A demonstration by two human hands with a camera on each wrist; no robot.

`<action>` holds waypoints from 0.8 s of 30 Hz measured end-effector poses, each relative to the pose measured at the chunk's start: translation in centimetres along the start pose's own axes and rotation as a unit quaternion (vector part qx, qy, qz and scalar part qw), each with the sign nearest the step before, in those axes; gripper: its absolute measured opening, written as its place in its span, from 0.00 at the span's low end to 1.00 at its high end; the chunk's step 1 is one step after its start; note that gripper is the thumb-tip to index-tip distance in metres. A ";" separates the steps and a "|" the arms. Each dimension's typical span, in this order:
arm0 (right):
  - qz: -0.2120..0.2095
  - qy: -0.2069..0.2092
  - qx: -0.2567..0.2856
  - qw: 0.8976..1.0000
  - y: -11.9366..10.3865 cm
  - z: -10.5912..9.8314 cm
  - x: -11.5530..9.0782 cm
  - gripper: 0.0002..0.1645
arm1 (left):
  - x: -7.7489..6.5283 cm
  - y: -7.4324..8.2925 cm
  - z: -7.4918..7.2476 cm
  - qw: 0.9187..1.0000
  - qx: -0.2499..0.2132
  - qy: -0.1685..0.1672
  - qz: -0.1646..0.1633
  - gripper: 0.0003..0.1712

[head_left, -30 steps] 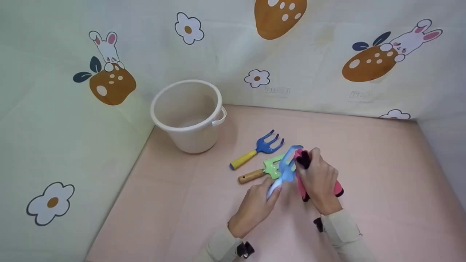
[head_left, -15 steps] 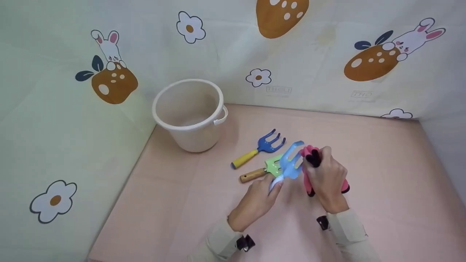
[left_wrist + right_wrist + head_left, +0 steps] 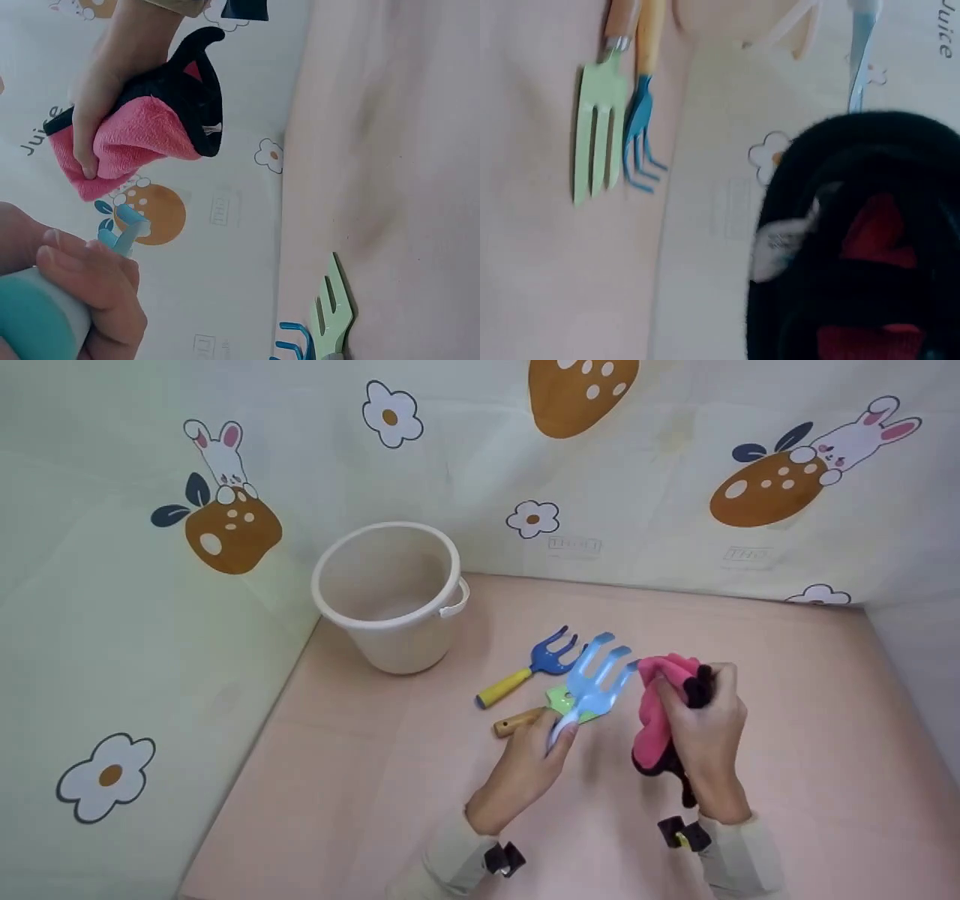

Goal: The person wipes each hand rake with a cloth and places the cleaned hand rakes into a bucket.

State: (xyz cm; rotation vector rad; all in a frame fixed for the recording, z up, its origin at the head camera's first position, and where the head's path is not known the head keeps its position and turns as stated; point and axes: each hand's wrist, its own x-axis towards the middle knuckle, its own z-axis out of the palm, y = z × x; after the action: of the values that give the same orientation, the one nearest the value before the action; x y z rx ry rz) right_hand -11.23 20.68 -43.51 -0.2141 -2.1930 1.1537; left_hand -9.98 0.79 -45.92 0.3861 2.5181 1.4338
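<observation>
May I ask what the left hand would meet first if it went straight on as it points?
Probably the patterned wall, light blue fork leading; the pink cloth hangs just right of that line, though depth is unclear.

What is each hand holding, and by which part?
Left hand: light blue hand rake, by its handle. Right hand: black-trimmed pink cloth item, by its pink fabric.

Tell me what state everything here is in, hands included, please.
Bucket: upright, open at the top.
Dark blue fork: lying on the table.
Green fork: lying on the table, partly hidden in the head view.
Light blue fork: held up off the table.
Pink and black cloth: bunched, held up.
Left hand: curled round the light blue fork's handle.
Right hand: gripping the cloth.
</observation>
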 end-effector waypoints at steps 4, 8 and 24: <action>0.024 -0.064 0.022 0.997 -0.8 0.6 -1.1 0.22 | 0.0 0.2 0.2 1.000 0.003 0.001 -0.011 0.19; 0.022 -0.107 0.024 0.994 -1.6 1.7 -1.9 0.23 | -0.1 0.4 0.6 0.999 0.049 0.004 -0.015 0.23; 0.067 -0.170 -0.040 0.982 -1.6 2.8 -2.8 0.22 | -0.6 -0.4 1.4 0.996 0.052 0.058 0.046 0.22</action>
State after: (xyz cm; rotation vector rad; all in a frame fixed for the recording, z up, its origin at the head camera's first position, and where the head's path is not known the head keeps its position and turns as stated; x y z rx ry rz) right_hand -10.56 16.64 -44.71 -0.2144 -2.5611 1.2519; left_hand -8.98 1.52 -46.97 0.4547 2.7088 1.4002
